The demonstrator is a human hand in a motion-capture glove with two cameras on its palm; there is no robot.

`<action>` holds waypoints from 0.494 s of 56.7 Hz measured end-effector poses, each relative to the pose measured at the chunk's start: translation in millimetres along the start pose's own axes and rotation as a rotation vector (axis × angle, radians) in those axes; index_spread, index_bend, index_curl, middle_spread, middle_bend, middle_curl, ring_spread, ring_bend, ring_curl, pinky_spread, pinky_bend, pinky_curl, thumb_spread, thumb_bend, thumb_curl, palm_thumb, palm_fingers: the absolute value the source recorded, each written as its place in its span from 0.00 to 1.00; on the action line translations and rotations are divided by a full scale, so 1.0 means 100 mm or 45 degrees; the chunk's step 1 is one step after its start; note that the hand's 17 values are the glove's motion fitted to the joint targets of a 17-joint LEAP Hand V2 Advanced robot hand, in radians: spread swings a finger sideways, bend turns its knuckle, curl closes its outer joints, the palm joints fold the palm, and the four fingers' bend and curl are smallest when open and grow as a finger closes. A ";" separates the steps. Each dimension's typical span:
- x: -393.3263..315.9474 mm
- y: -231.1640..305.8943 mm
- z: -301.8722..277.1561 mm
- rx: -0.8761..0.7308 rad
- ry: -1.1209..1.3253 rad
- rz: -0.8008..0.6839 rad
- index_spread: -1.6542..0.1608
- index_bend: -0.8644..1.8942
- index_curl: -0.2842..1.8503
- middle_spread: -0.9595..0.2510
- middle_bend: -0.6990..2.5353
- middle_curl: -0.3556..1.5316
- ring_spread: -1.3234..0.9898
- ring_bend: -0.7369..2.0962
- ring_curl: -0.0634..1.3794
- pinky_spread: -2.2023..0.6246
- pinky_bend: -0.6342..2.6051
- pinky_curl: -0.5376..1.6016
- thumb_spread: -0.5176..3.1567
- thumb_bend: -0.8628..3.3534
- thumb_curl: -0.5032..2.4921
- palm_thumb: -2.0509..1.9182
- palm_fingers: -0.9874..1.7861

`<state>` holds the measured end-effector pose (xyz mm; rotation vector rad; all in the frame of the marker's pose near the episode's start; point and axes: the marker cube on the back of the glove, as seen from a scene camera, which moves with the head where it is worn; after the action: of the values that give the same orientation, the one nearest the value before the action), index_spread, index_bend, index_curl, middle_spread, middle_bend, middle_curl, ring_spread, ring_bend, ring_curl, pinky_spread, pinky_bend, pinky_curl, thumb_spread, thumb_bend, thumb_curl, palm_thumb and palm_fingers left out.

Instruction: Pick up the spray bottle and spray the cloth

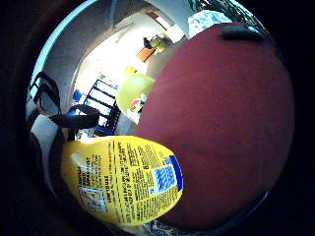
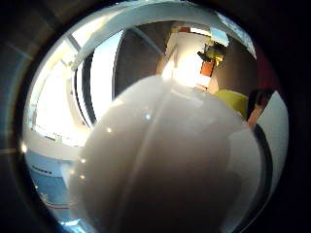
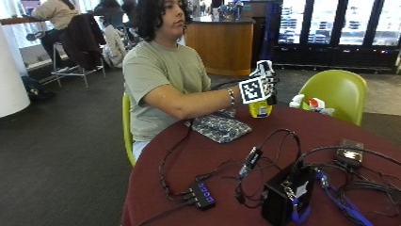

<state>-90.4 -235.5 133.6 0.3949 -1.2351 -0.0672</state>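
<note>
In the outside view my gloved right hand (image 3: 270, 87) grips the top of a yellow spray bottle (image 3: 260, 109), which is upright at the far side of the round maroon table (image 3: 206, 160). I cannot tell whether its base touches the table. The patterned grey cloth (image 3: 220, 127) lies flat on the table just in front of the bottle, near the person's bare forearm. The little finger side palm view is filled by the bottle's yellow label (image 1: 123, 182) close to the palm. In the thumb side palm view the bottle's white head (image 2: 160, 165) takes up most of the picture.
A white and red object (image 3: 310, 103) lies near the green chair (image 3: 335, 92) behind the table. A black box (image 3: 285, 195), a USB hub (image 3: 202, 195), a small black device (image 3: 349, 153) and tangled cables (image 3: 263, 160) cover the near half of the table.
</note>
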 end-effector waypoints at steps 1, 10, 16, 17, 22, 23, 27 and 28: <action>0.00 -0.01 -0.02 0.003 0.001 0.002 0.77 0.42 0.40 0.64 0.39 0.46 0.48 0.47 0.37 0.67 0.33 0.43 0.23 0.20 0.43 0.74 0.85; -0.08 0.17 -0.15 -0.350 0.044 0.142 0.76 0.40 0.39 0.66 0.37 0.45 0.49 0.46 0.36 0.67 0.34 0.44 0.24 0.19 0.42 0.74 0.82; -0.06 0.15 -0.37 -0.362 0.424 0.118 0.75 0.35 0.35 0.68 0.35 0.43 0.50 0.44 0.34 0.71 0.33 0.43 0.31 0.18 0.40 0.70 0.72; -0.06 0.16 -0.44 -0.378 0.516 0.116 0.75 0.35 0.35 0.69 0.34 0.43 0.50 0.43 0.34 0.72 0.32 0.43 0.32 0.18 0.39 0.69 0.69; -0.21 0.21 -0.86 -0.521 0.933 0.180 0.73 0.34 0.33 0.71 0.32 0.42 0.51 0.41 0.34 0.77 0.32 0.44 0.34 0.19 0.36 0.66 0.57; -0.25 0.22 -0.93 -0.536 0.997 0.189 0.73 0.34 0.32 0.72 0.31 0.41 0.51 0.40 0.33 0.78 0.33 0.44 0.35 0.19 0.36 0.66 0.55; -0.41 0.28 -1.16 -0.507 1.194 0.202 0.72 0.34 0.30 0.74 0.30 0.40 0.52 0.38 0.31 0.81 0.32 0.43 0.36 0.19 0.35 0.65 0.50; -0.44 0.30 -1.21 -0.488 1.231 0.204 0.71 0.34 0.29 0.75 0.29 0.40 0.53 0.38 0.31 0.81 0.33 0.43 0.36 0.19 0.34 0.65 0.50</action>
<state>2.5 -165.2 70.3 -0.0329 -0.2768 0.0274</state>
